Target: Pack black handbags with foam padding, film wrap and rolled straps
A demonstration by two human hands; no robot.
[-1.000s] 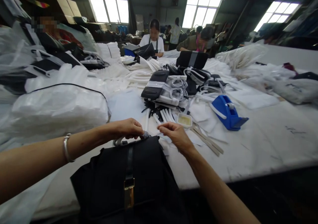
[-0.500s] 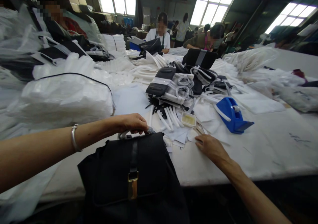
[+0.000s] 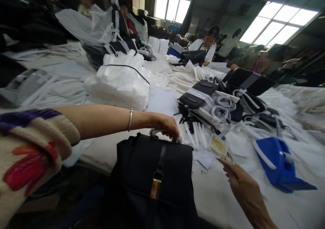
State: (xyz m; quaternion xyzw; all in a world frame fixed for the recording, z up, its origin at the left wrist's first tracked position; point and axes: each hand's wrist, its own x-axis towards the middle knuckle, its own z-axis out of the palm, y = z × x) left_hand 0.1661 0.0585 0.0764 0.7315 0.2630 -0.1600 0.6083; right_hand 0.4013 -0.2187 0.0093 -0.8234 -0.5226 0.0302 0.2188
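A black handbag [image 3: 154, 178] with a gold clasp stands at the near edge of the white table [image 3: 228, 198]. My left hand [image 3: 166, 124] is closed on the bag's wrapped top handle [image 3: 155, 131]; a silver bangle sits on that wrist. My right hand [image 3: 240, 180] lies low on the table to the bag's right, fingers stretched toward loose white paper slips [image 3: 205, 158] and a small clear tray [image 3: 218, 144]. It holds nothing that I can see.
A blue tape dispenser [image 3: 278, 164] sits at the right. Wrapped black bags and white tubes [image 3: 215, 103] are piled ahead, a white foam stack [image 3: 119, 83] to the left. Other people work at the far end of the table.
My view has swung left. My right hand left the bag's top and moved right onto the table. My left hand has kept its grip on the handle.
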